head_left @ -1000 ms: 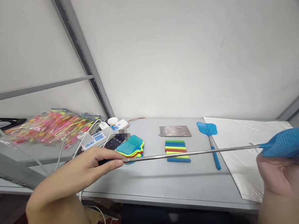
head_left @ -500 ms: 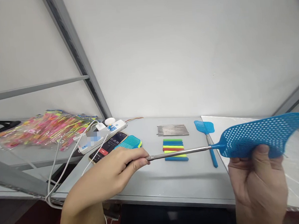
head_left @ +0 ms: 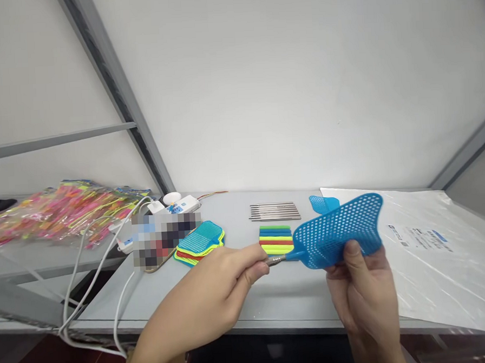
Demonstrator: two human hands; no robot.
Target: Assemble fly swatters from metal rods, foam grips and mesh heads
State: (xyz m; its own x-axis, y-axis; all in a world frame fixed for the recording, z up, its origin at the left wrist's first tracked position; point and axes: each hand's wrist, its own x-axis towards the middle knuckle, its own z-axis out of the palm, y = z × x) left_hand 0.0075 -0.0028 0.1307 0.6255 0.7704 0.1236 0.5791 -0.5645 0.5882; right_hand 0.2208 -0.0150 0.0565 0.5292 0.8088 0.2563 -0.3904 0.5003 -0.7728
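A blue perforated fly swatter [head_left: 337,233] is held up over the table in both hands. My left hand [head_left: 226,285] is closed round its metal rod, of which only a short piece [head_left: 278,260] shows; the handle end is hidden in the hand. My right hand [head_left: 364,291] grips the lower edge of the mesh head, thumb in front and fingers behind. Below the swatter lie several coloured handle tubes [head_left: 275,240] in a row, partly covered by it. Several metal rods [head_left: 274,211] lie behind those. Another blue swatter [head_left: 324,203] is mostly hidden behind the held one.
Left of the tubes is a stack of coloured swatter heads [head_left: 200,238]. Beside it are a blurred phone [head_left: 160,267], a power strip [head_left: 187,204] and white cables [head_left: 108,259]. Plastic-wrapped bundles [head_left: 73,212] lie far left. White sheeting [head_left: 446,279] covers the table's right side.
The swatter's rod has become much shorter between my hands. My right hand has moved left with the mesh head, and my left hand slightly right. The view has shifted a little.
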